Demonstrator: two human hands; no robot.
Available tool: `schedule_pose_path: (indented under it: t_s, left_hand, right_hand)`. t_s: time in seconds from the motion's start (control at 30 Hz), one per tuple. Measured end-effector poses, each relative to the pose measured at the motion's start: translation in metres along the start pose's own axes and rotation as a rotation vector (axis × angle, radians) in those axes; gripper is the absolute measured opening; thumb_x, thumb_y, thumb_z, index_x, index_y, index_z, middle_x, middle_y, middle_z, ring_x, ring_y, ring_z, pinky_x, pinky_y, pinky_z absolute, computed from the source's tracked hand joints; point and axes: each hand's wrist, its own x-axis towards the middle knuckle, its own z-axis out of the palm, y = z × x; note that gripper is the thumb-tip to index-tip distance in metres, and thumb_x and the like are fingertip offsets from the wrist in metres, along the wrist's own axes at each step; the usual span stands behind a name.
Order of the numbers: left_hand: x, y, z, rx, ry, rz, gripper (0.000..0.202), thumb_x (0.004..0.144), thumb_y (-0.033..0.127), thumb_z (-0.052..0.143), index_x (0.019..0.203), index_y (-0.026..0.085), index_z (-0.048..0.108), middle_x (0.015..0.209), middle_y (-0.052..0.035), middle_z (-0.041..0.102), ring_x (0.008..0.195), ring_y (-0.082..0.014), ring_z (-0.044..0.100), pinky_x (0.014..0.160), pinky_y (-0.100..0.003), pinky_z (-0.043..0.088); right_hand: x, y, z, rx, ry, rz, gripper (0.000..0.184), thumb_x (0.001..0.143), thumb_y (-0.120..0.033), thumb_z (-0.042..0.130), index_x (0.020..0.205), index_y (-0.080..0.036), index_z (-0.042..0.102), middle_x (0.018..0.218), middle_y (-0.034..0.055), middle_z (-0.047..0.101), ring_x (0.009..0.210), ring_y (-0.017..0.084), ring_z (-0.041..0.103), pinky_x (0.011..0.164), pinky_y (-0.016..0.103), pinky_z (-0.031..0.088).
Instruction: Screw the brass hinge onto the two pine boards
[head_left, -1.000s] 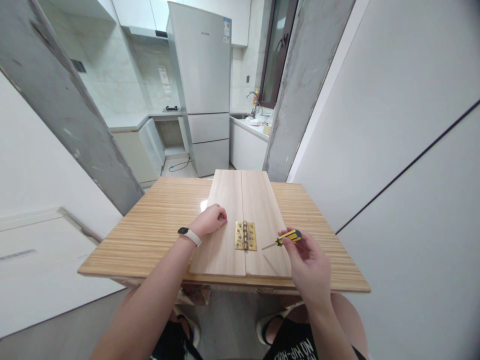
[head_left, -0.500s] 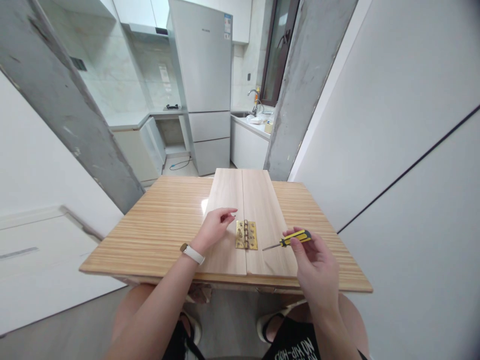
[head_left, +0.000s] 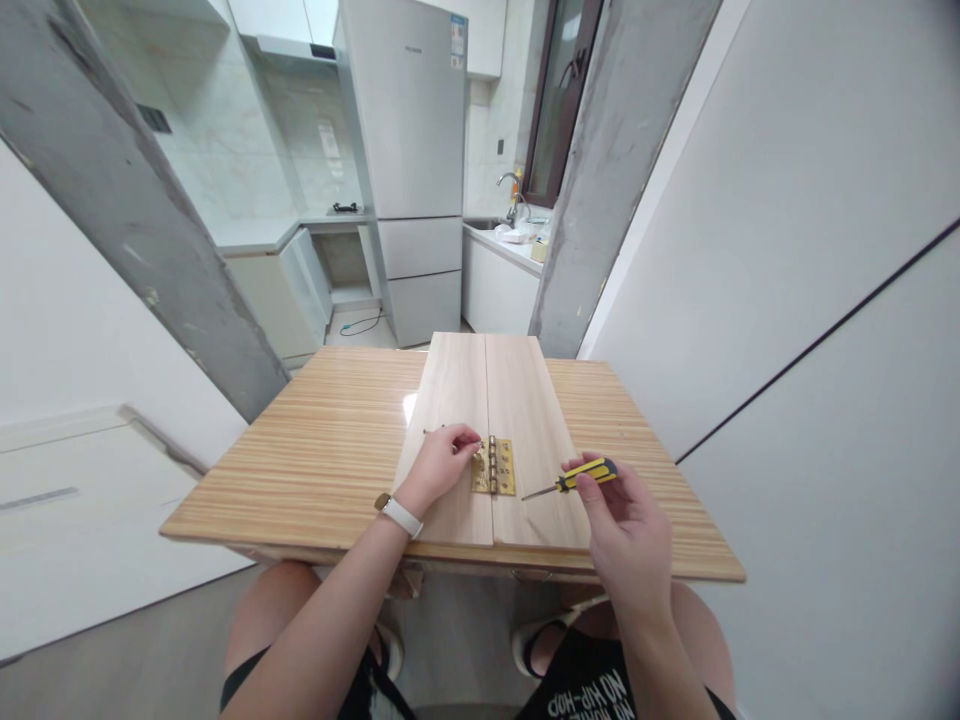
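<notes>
Two pale wooden boards, a left board (head_left: 459, 375) and a right board (head_left: 521, 385), lie side by side. A brass hinge (head_left: 504, 466) lies open across their seam, one leaf on each board. My left hand (head_left: 442, 462) is closed in a pinch at the upper corner of the hinge's left leaf. A small screw is in its fingertips, mostly hidden now. My right hand (head_left: 631, 520) grips a yellow-and-black screwdriver (head_left: 596, 473) by its handle. The screwdriver's tip points left, over the right board and apart from the hinge.
The boards rest on a striped wooden table (head_left: 330, 430). A small dark piece (head_left: 429, 431) lies on the left board behind my left hand. Beyond the table stand a grey fridge (head_left: 416, 130) and a sink counter (head_left: 499, 270). A white panel (head_left: 810, 250) rises at the right.
My left hand has moved right and slightly down, bringing the screw from above the left board to the hinge's left leaf. My right hand and the screwdriver have shifted slightly left.
</notes>
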Motion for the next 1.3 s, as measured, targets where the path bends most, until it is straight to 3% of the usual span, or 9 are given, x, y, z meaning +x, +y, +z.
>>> schedule_pose_path:
  t_s: [0.5,1.03,1.17,1.3]
  left_hand:
    - [-0.002,0.002,-0.001,0.151,-0.065,0.052,0.013,0.09,0.019,0.061,0.089,0.018,0.073,0.091,-0.0071,0.077,0.084,-0.0208,0.069,0.077,-0.032,0.051]
    - [0.0,0.002,0.001,0.279,-0.088,0.125,0.015,0.093,0.016,0.057,0.092,0.018,0.071,0.093,-0.0083,0.075,0.087,-0.0216,0.067,0.078,-0.031,0.05]
    - [-0.002,0.0,0.004,0.294,-0.07,0.133,0.014,0.093,0.017,0.057,0.092,0.018,0.071,0.093,-0.0083,0.074,0.086,-0.021,0.067,0.078,-0.031,0.049]
    - [-0.003,-0.001,0.004,0.29,-0.058,0.137,0.013,0.093,0.017,0.058,0.09,0.019,0.07,0.094,-0.008,0.074,0.086,-0.0211,0.066,0.077,-0.031,0.048]
  right_hand:
    - [0.0,-0.003,0.003,-0.001,0.006,0.005,0.03,0.09,-0.042,0.074,0.111,-0.02,0.07,0.107,0.0114,0.076,0.102,0.025,0.073,0.097,0.047,0.059]
    - [0.0,-0.007,0.006,0.034,-0.015,-0.019,0.029,0.09,-0.04,0.075,0.11,-0.02,0.07,0.104,0.0112,0.077,0.097,0.025,0.074,0.09,0.043,0.061]
    - [0.009,-0.013,0.013,0.091,-0.08,-0.059,0.024,0.092,-0.039,0.073,0.109,-0.022,0.068,0.104,0.0098,0.075,0.102,0.026,0.073,0.094,0.045,0.059]
    - [0.03,-0.02,0.035,0.318,-0.154,-0.1,0.017,0.095,-0.042,0.067,0.104,-0.027,0.062,0.098,0.0038,0.068,0.096,0.022,0.071,0.093,0.043,0.057]
